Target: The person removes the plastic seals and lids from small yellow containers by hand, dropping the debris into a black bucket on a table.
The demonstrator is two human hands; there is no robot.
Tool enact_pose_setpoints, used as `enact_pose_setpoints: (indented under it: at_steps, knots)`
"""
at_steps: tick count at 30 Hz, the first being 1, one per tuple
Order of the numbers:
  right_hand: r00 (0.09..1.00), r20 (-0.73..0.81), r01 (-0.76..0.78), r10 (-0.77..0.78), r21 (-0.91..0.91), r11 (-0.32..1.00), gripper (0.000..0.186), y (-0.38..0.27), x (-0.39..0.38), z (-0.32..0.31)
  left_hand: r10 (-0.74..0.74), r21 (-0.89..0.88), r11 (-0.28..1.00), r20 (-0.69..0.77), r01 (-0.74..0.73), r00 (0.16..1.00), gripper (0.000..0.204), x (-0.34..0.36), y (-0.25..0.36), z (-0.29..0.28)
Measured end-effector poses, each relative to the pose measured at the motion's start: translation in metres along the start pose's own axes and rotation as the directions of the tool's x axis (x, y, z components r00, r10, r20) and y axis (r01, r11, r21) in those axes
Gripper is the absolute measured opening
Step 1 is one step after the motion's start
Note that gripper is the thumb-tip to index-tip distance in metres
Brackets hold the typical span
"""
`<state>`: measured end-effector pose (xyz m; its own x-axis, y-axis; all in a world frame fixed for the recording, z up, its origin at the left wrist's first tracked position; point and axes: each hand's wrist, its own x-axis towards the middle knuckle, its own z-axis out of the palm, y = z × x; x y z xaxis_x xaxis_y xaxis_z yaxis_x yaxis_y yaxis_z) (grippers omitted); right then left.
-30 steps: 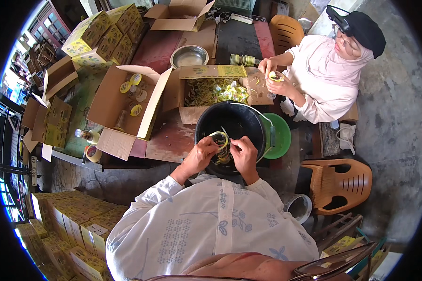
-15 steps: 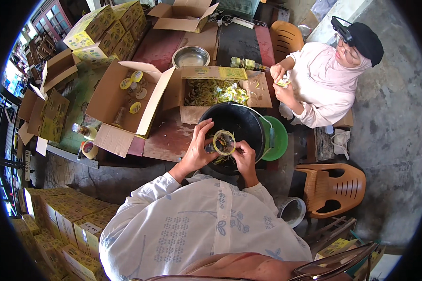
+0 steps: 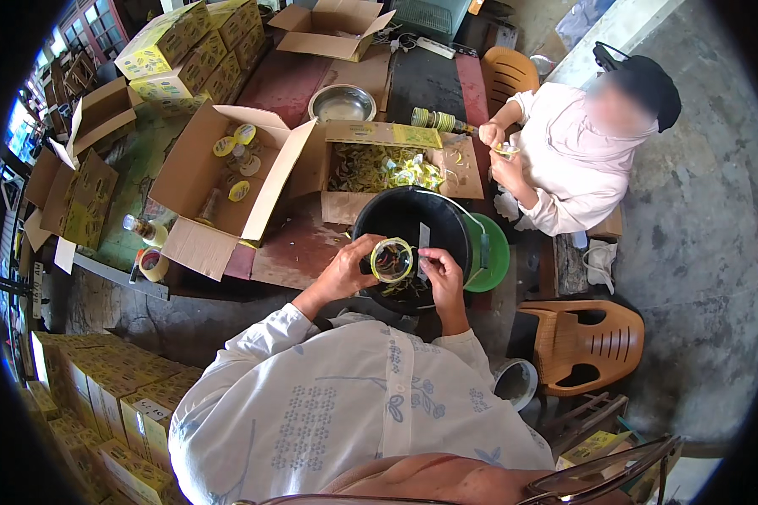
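My left hand (image 3: 354,268) is closed round a clear plastic cup (image 3: 392,250) with a yellow rim, its round end facing up, over the black bucket (image 3: 367,224). My right hand (image 3: 440,282) pinches a flat, pale strip like a blade (image 3: 424,236), just right of the cup. Thin yellow scraps (image 3: 404,289) lie in the bucket below. Beyond it stands an open carton (image 3: 386,172) full of yellow and white shreds. An open box (image 3: 198,194) at the left holds several cups with yellow lids.
A co-worker (image 3: 589,168) at the right works on a small yellow-rimmed item (image 3: 504,150). A green tub (image 3: 497,257) sits beside the bucket. A steel bowl (image 3: 342,103), stacked cartons (image 3: 164,50), a tape roll (image 3: 152,263) and an orange chair (image 3: 581,345) are around.
The cup has turned round end up and moved slightly left with my left hand. The strip in my right hand now stands upright beside it. The co-worker's hands have shifted.
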<state>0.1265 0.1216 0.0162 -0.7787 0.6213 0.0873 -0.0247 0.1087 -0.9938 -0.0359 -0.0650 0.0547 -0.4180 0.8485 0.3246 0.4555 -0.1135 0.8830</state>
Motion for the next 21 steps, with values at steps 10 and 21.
enact_pose_setpoints:
  at_steps: [10,21]
  knots:
    - [0.998,0.058,-0.001,-0.001,0.030,1.000,0.009,-0.019,0.001,0.009,0.037,0.023,0.999,0.190,-0.043,0.981,0.075,-0.005,-0.010,-0.005]
    - [0.995,-0.104,-0.002,0.008,0.064,0.998,0.008,-0.021,-0.010,0.001,0.055,-0.300,0.953,0.310,0.043,0.949,0.069,-0.002,-0.007,-0.013]
